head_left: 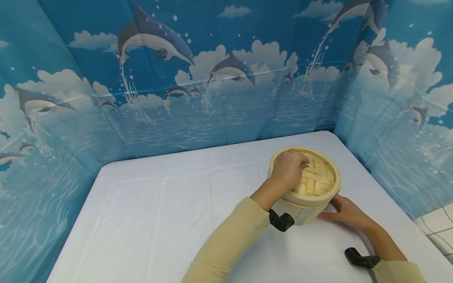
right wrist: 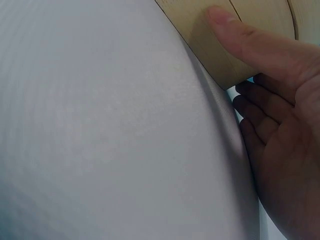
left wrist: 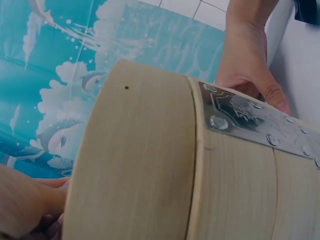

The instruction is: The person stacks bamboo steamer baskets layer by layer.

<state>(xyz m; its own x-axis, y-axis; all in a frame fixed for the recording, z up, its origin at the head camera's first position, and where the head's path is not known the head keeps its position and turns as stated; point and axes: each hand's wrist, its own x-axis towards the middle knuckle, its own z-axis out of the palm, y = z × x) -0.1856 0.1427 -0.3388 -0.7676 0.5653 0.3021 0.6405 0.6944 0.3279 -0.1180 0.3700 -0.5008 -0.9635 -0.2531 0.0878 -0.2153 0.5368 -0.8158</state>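
Note:
A round bamboo steamer (head_left: pixel 301 212) stands on the right part of the white table, its woven lid (head_left: pixel 316 179) on top. From above, my left hand (head_left: pixel 287 168) pinches the lid near its middle, with a bit of white showing at the fingertips; the grip itself is partly hidden. Low on the steamer's right side, my right hand (head_left: pixel 348 214) holds the wall. Its thumb lies along the pale wood and the other fingers curve round the side in the right wrist view. A metal plate (left wrist: pixel 240 112) with rivets spans the steamer's side in the left wrist view.
A white cloth covers the table (head_left: pixel 159 220). Blue curtains (head_left: pixel 226 106) printed with dolphins and clouds hang along the back and both sides. Black wrist devices (head_left: pixel 282 221) sit on both arms. White tiles (head_left: pixel 437 226) show beyond the table's right edge.

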